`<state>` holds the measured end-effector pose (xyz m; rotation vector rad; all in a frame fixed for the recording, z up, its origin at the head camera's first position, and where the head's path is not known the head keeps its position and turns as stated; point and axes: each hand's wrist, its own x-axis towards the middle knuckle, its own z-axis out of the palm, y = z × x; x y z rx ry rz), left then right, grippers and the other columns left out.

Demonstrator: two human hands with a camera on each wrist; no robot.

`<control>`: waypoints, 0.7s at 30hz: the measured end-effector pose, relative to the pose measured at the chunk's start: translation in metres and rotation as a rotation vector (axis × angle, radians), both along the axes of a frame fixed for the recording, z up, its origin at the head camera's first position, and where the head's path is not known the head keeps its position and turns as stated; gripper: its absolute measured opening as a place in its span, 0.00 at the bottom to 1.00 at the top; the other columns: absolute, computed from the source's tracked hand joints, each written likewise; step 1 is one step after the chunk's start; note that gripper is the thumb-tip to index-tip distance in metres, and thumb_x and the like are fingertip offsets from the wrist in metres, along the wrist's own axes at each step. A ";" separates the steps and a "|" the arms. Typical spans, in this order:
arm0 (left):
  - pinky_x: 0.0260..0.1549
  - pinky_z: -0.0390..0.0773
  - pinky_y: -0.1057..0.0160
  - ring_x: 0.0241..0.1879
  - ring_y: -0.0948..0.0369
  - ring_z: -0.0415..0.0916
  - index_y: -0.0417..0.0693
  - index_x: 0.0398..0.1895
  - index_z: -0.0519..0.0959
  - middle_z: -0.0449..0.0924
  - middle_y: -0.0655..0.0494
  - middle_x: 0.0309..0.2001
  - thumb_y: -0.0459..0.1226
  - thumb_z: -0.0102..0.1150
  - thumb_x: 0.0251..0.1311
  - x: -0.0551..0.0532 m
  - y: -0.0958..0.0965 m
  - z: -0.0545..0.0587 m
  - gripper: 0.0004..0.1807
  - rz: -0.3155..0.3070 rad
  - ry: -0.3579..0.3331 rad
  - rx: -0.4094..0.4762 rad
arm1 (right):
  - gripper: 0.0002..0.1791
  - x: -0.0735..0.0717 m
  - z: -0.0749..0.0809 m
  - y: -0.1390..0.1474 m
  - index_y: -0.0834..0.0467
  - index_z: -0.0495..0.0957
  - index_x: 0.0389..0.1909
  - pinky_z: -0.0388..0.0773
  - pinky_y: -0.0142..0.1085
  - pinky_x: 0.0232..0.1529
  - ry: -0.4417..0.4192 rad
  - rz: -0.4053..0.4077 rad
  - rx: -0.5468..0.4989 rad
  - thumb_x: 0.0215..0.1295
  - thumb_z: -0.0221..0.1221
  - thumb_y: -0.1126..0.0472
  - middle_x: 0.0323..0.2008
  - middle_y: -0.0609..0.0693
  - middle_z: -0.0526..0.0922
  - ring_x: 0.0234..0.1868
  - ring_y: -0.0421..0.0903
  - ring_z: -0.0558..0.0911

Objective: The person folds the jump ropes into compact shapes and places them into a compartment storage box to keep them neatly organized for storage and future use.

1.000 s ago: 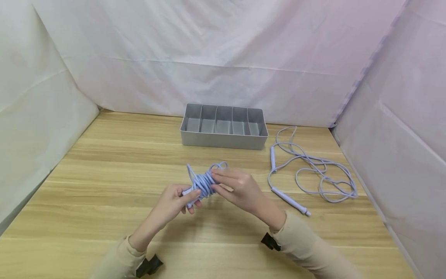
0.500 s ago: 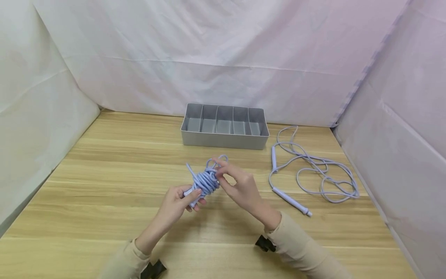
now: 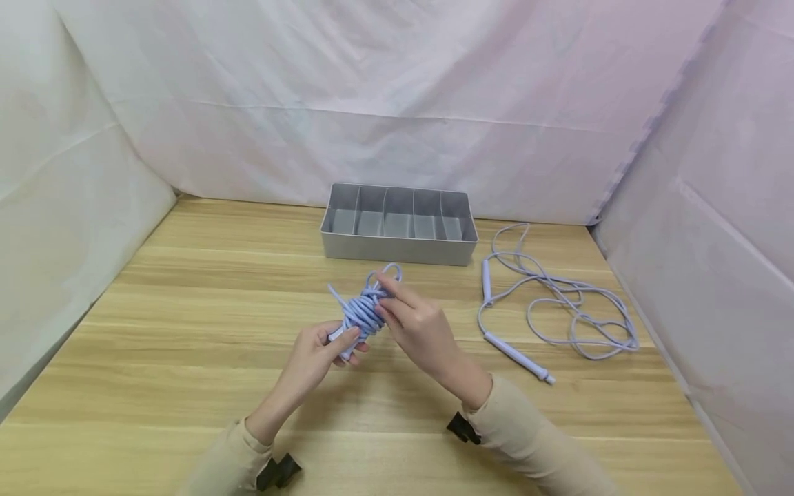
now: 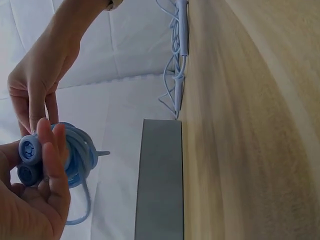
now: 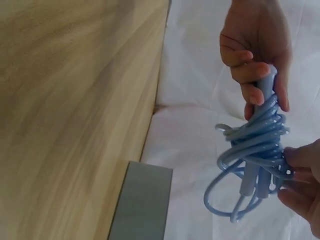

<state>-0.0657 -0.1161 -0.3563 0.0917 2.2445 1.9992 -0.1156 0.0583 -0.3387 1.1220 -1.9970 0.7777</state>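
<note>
Has white side cloth (image 3: 68, 151) hanging along the left edge of the wooden worktop (image 3: 155, 344). Reaches in over the near edge with a beige left sleeve (image 3: 229, 451), with a small black device (image 3: 279, 472) beside its cuff. Grips the handle end of a coiled blue rope (image 3: 362, 313) in the left hand (image 3: 315, 353), with thumb on top and fingers curled underneath. Holds this rope above the middle of the worktop, slanting from near left to far right, with one strand sticking out leftward. Shows on an end cap (image 4: 30, 150), in the left wrist view, a mark too small to read. Has a grey box (image 3: 400, 249) with five compartments beyond the rope, near the middle of the far edge, just in front of the back cloth (image 3: 384, 151).

Pinches the coils towards their far end with thumb and fingers of the right hand (image 3: 424, 334), hiding part of them from the head view. Enters over the near edge with a right sleeve (image 3: 533, 441), with another black device (image 3: 464, 427) beside it. Has a second blue rope (image 3: 546, 277) lying tangled between the box and the right edge, with one handle (image 3: 486, 281) near the box and another handle (image 3: 517, 357) slanting towards the near right corner. Has right cloth (image 3: 726, 227) along the right edge.
</note>
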 end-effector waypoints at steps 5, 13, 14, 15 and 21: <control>0.24 0.80 0.62 0.21 0.58 0.79 0.31 0.37 0.79 0.82 0.43 0.26 0.37 0.53 0.61 -0.003 0.006 0.000 0.15 0.102 0.009 -0.047 | 0.03 0.002 -0.006 -0.008 0.69 0.79 0.27 0.77 0.27 0.41 0.056 0.019 -0.018 0.52 0.61 0.72 0.48 0.59 0.77 0.42 0.50 0.81; 0.27 0.81 0.57 0.20 0.58 0.78 0.32 0.33 0.79 0.81 0.43 0.25 0.34 0.52 0.62 -0.011 0.009 -0.008 0.12 0.224 0.023 -0.013 | 0.02 0.004 -0.013 -0.017 0.71 0.78 0.24 0.73 0.33 0.52 0.058 0.187 -0.068 0.52 0.59 0.74 0.43 0.64 0.74 0.48 0.55 0.77; 0.27 0.81 0.58 0.20 0.60 0.78 0.31 0.33 0.79 0.81 0.43 0.24 0.34 0.51 0.62 -0.012 0.009 -0.009 0.11 0.235 0.021 -0.005 | 0.02 0.006 -0.014 -0.018 0.70 0.78 0.24 0.72 0.34 0.53 0.059 0.201 -0.065 0.52 0.59 0.74 0.43 0.64 0.73 0.48 0.55 0.76; 0.27 0.81 0.58 0.20 0.60 0.77 0.30 0.34 0.79 0.81 0.44 0.23 0.33 0.51 0.62 -0.012 0.009 -0.010 0.11 0.246 0.014 0.007 | 0.02 0.007 -0.015 -0.019 0.70 0.78 0.24 0.72 0.34 0.54 0.051 0.211 -0.066 0.51 0.59 0.74 0.43 0.64 0.73 0.48 0.55 0.75; 0.28 0.81 0.60 0.19 0.64 0.77 0.26 0.35 0.76 0.80 0.50 0.21 0.33 0.50 0.63 -0.015 0.009 -0.013 0.14 0.313 0.019 0.115 | 0.05 0.014 -0.022 -0.024 0.68 0.77 0.25 0.73 0.38 0.53 -0.197 0.194 -0.243 0.47 0.63 0.76 0.43 0.63 0.71 0.49 0.57 0.73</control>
